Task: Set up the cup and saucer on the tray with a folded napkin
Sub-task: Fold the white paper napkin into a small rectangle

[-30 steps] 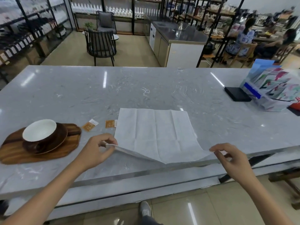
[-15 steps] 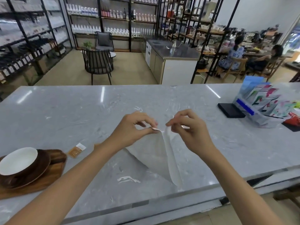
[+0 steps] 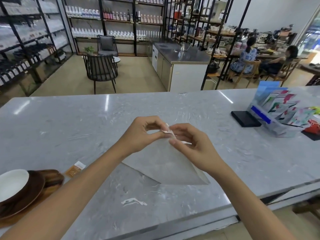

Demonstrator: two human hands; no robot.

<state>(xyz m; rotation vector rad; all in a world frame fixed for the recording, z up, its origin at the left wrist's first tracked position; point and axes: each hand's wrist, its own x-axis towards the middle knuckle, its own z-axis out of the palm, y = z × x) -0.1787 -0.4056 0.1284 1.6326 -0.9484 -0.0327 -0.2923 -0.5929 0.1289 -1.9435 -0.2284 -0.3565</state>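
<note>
Step in hand: first fold of the napkin. Left hand and right hand are together above the worktop, each pinching a napkin corner between thumb and fingertips, corners meeting at the top. Rest of the sheet hangs down and toward the near edge, lower part lying on the stone. To do it well, I'd match the two corners exactly before letting anything down, then lay the sheet flat and run a finger along the fold to set the crease; thin paper-like tissue like this probably skews easily if one side is pulled harder. Napkin is white, soft, limp, faintly creased, now roughly triangular or cone-shaped. Worktop is glossy grey marble-look slab, hard and slick, so the sheet could slide while creasing. Cup is white inside, round, sitting on a dark brown glossy saucer, both on the wooden tray at far left, well apart from the napkin. Small orange sachet lies just beside the tray.
</note>
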